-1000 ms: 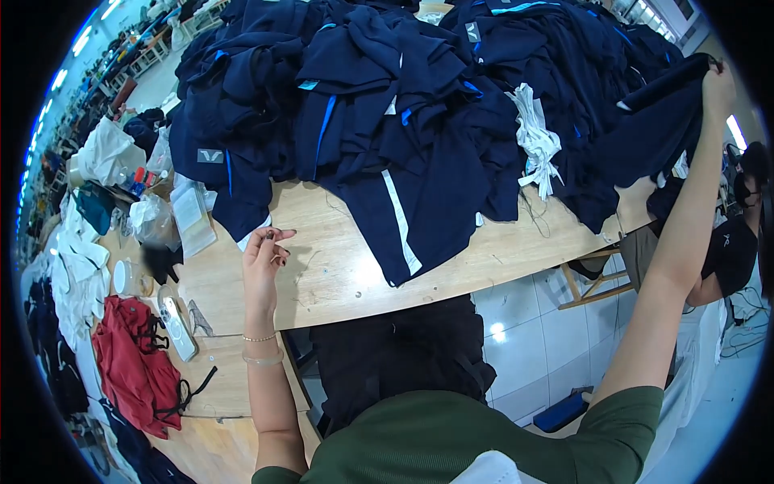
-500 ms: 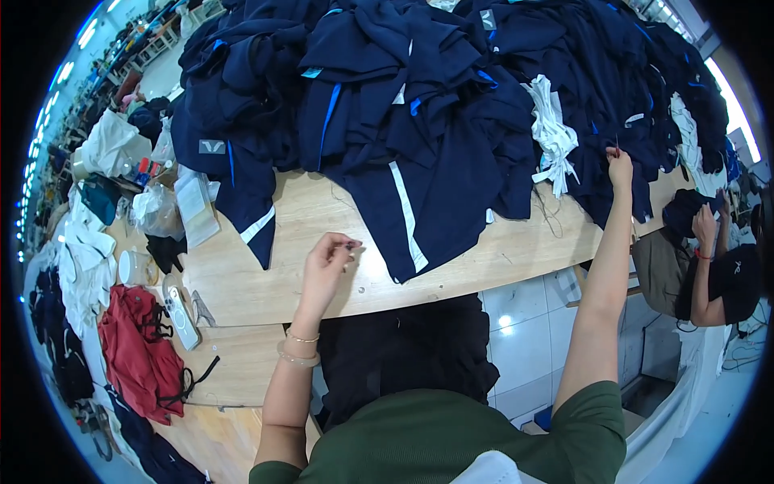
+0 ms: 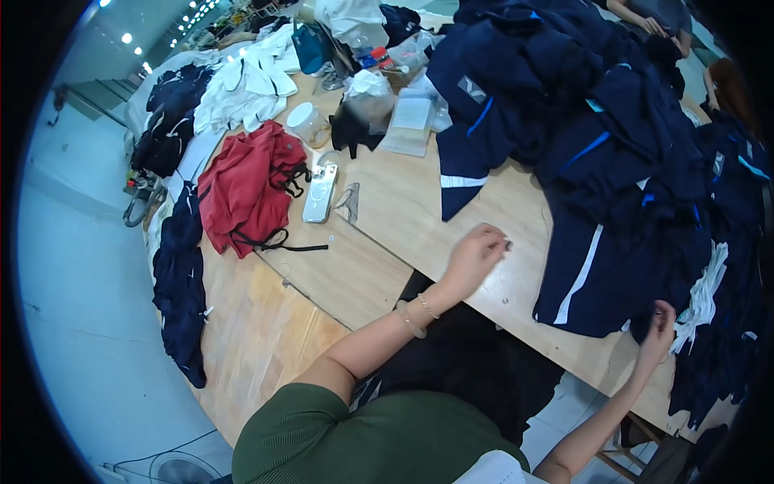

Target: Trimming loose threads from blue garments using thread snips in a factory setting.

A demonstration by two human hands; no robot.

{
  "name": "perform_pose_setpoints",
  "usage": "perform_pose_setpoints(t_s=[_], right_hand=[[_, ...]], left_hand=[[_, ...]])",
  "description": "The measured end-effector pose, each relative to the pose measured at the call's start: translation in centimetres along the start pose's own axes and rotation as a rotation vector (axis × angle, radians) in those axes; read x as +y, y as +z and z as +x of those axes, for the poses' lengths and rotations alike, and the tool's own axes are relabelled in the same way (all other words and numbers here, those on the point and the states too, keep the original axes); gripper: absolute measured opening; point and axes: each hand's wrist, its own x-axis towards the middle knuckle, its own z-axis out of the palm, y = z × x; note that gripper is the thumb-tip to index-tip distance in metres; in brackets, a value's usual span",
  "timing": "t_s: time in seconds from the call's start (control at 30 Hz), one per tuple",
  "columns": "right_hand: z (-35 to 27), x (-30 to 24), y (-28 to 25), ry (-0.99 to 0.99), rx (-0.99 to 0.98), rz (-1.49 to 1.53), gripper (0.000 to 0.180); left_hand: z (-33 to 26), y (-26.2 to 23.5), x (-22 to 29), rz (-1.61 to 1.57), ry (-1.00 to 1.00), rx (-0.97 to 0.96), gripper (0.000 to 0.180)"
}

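Note:
Over the near table edge my left hand (image 3: 476, 262) is closed, its fingertips pinched around something small and dark that I cannot make out. My right hand (image 3: 658, 339) is beside the lower end of a navy garment (image 3: 625, 274) with a white stripe. Its fingers are loosely bent and a little apart, and no tool shows in them. A bundle of white strips (image 3: 705, 294) lies just right of that hand. Navy garments (image 3: 556, 56) with blue trim are heaped behind, and one white-banded end (image 3: 463, 184) hangs toward me.
A red garment (image 3: 250, 189) with black cords lies left on the table, beside a phone (image 3: 320, 194). Behind them are a clear tub (image 3: 306, 125), plastic packets (image 3: 409, 125) and white garments (image 3: 250, 85). Other people (image 3: 645, 20) sit at the far right.
The view has swung left, bringing in more of the red garment's side. My right hand has come back from the navy heap; the thin, red-ended tool at its fingertips is out of sight.

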Motion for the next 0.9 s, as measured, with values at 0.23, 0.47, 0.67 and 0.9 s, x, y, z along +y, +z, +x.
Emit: perform_pose_setpoints(t_s=[0.23, 0.47, 0.67, 0.9], right_hand=[[-2.1, -11.2, 9.0, 0.049, -0.158, -0.013, 0.029], [-2.6, -10.7, 9.1, 0.170, 0.060, -0.132, 0.034], [-2.3, -7.5, 10.3, 0.094, 0.032, -0.359, 0.018], [1.6, -9.4, 4.9, 0.523, 0.141, 1.119, 0.009]], left_hand=[[6.9, -12.6, -5.4, 0.268, 0.124, 0.788, 0.051], [13.0, -15.9, -5.0, 0.156, 0.166, 0.768, 0.051], [12.6, -8.5, -9.3, 0.373, 0.187, 0.600, 0.063], [12.7, -5.3, -9.7, 0.670, 0.063, 0.443, 0.082]])
